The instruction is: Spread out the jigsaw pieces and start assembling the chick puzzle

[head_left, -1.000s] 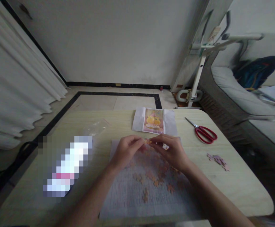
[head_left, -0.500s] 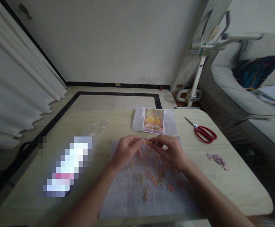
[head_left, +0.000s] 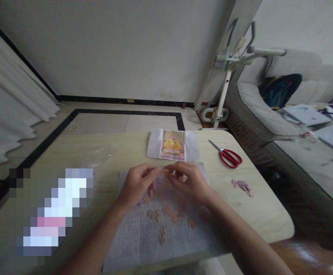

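My left hand (head_left: 140,182) and my right hand (head_left: 189,180) meet above a printed paper sheet (head_left: 138,244). Between their fingertips they pinch small orange jigsaw puzzle pieces (head_left: 164,172); how these fit together is too small to make out. A pale piece (head_left: 183,178) also shows under the right fingers. Loose orange and pink puzzle pieces (head_left: 170,214) lie scattered on the sheet below, partly covered by my hands. Beyond my hands lies a white paper with a printed picture (head_left: 172,146) of yellow cartoon figures.
Red-handled scissors (head_left: 230,157) lie at the table's right, with a small heap of purplish puzzle pieces (head_left: 242,187) nearer me. A clear plastic bag (head_left: 97,156) and a pixelated bright object (head_left: 59,210) are on the left. A sofa (head_left: 255,103) stands right of the table.
The view has turned a little to the right, so everything on the table sits further left. Both hands keep their pinch close together on the puzzle pieces.
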`<state>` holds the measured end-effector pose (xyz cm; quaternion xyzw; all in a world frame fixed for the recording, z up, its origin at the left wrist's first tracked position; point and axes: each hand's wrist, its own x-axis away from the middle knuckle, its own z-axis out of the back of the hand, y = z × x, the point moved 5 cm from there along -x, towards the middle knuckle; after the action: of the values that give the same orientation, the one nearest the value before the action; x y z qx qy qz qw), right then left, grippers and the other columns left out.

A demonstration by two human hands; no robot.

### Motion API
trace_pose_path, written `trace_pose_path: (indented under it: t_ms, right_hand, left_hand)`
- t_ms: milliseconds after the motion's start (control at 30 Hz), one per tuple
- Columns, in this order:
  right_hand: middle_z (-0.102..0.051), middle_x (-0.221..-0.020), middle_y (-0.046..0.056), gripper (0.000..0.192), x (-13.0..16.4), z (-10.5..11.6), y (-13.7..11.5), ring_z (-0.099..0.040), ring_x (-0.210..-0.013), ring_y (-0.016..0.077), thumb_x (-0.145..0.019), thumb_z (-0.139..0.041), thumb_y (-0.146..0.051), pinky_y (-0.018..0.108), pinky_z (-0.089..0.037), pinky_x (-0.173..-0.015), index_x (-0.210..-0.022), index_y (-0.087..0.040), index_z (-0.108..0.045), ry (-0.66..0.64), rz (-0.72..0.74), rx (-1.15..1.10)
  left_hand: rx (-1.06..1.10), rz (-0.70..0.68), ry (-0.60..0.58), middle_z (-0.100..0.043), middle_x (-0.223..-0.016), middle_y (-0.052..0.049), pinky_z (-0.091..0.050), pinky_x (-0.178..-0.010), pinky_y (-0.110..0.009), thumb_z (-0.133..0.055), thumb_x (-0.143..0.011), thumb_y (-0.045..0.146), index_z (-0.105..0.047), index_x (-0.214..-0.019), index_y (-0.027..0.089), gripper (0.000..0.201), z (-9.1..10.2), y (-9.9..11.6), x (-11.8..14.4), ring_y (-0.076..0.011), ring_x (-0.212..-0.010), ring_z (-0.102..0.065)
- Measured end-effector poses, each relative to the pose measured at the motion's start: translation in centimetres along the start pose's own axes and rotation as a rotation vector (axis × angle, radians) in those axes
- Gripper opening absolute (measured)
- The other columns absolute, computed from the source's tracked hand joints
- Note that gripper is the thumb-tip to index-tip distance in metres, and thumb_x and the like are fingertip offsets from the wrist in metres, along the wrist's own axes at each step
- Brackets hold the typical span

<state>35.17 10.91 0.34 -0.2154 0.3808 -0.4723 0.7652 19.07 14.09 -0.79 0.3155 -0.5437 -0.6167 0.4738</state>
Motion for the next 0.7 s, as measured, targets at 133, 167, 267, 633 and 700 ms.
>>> trace_pose_path:
  t_ms: [133,167,267,633,700]
  right_hand:
    - [-0.066,-0.084,0.003,0.018,-0.1,0.0,-0.3,-0.056,-0.064,0.0106,-0.091,-0.058,-0.029,0.024,-0.047,-0.061,-0.103,-0.019,-0.068,-0.033,0.020,-0.007]
    - [-0.066,-0.084,0.003,0.018,-0.1,0.0,-0.3,-0.056,-0.064,0.0106,-0.091,-0.058,-0.028,0.024,-0.047,-0.060,-0.103,-0.019,-0.068,-0.039,0.020,-0.006]
    - [-0.066,-0.084,0.003,0.016,-0.1,0.2,0.1,-0.057,-0.063,0.0102,-0.090,-0.058,-0.023,0.023,-0.046,-0.060,-0.102,-0.019,-0.068,-0.032,0.017,0.018]
    - [-0.063,-0.086,0.003,0.018,-0.4,0.6,1.1,-0.055,-0.064,0.0109,-0.088,-0.060,-0.024,0.025,-0.046,-0.061,-0.105,-0.018,-0.066,0.018,-0.020,0.063]
    - [-0.064,-0.090,0.004,0.021,-0.2,0.0,0.9,-0.056,-0.067,0.0115,-0.087,-0.063,-0.026,0.025,-0.047,-0.063,-0.107,-0.020,-0.065,-0.036,-0.005,0.062]
  left_hand:
    - [-0.071,0.006,-0.013,-0.051,-0.046,0.006,-0.033,-0.033,-0.022,-0.054,-0.087,0.045,-0.065,-0.084,0.014,0.033,0.1,-0.4,0.1,-0.0103,-0.031,-0.046]
    - [-0.115,-0.017,-0.002,-0.052,-0.047,0.006,-0.034,-0.035,-0.022,-0.054,-0.087,0.045,-0.066,-0.084,0.015,0.033,0.3,-0.5,0.0,-0.0104,-0.032,-0.047]
    - [-0.313,-0.158,0.104,-0.062,-0.060,0.001,-0.042,-0.049,-0.023,-0.055,-0.086,0.039,-0.068,-0.079,0.016,0.027,1.5,-0.6,-0.5,-0.0126,-0.051,-0.058]
    - [-0.415,-0.197,0.189,-0.069,-0.073,-0.002,-0.043,-0.062,-0.025,-0.056,-0.086,0.037,-0.071,-0.080,0.016,0.026,2.6,-1.3,-1.1,-0.0155,-0.068,-0.062]
    - [-0.348,-0.156,0.127,-0.069,-0.072,-0.002,-0.043,-0.060,-0.024,-0.057,-0.086,0.038,-0.071,-0.079,0.016,0.027,1.8,-1.3,-0.9,-0.0156,-0.066,-0.062]
